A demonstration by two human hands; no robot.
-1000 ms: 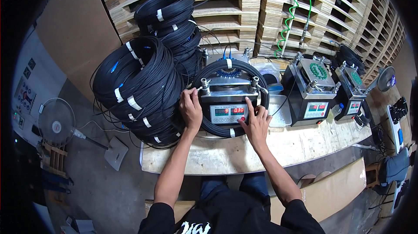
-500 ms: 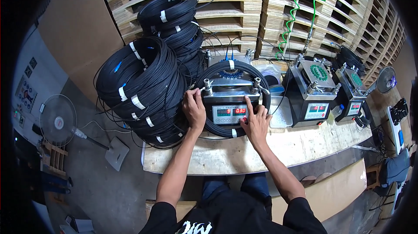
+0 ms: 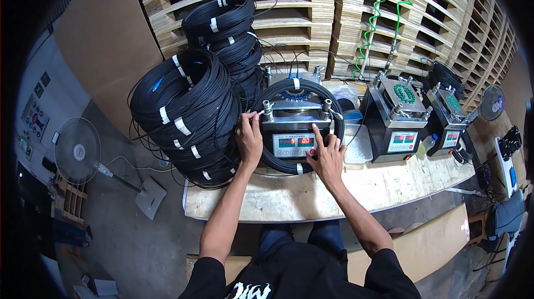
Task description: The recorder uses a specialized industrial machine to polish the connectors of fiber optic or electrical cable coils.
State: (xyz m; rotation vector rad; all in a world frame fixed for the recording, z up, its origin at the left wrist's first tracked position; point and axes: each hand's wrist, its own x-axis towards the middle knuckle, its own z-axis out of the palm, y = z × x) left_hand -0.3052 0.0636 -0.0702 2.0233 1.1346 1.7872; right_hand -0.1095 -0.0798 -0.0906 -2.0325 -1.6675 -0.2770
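In front of me stands a small polishing machine point(image 3: 289, 127) with a metal top and a front panel point(image 3: 295, 146) showing lit red digits. A coil of black cable point(image 3: 281, 166) encircles it, bound with white tape. Blue connectors point(image 3: 295, 95) sit in a ring at its top, partly hidden behind the front bar. My left hand point(image 3: 249, 139) pinches a lever at the left clamp post point(image 3: 267, 111). My right hand point(image 3: 329, 161) has its index finger stretched to the machine's front edge. Its thumb is at the red button point(image 3: 312, 152), and nothing shows in its grasp.
Tall stacks of black cable coils point(image 3: 183, 115) stand to the left. Two similar machines point(image 3: 396, 118) with green-dotted tops are on the right, beside a white tray point(image 3: 357, 143). Wooden pallets point(image 3: 289, 15) rise behind the bench point(image 3: 267, 202). Green coiled hoses point(image 3: 380, 1) hang at the back.
The red digits on the right side of the display have changed. Both hands keep nearly the same place on the machine; the view has shifted slightly.
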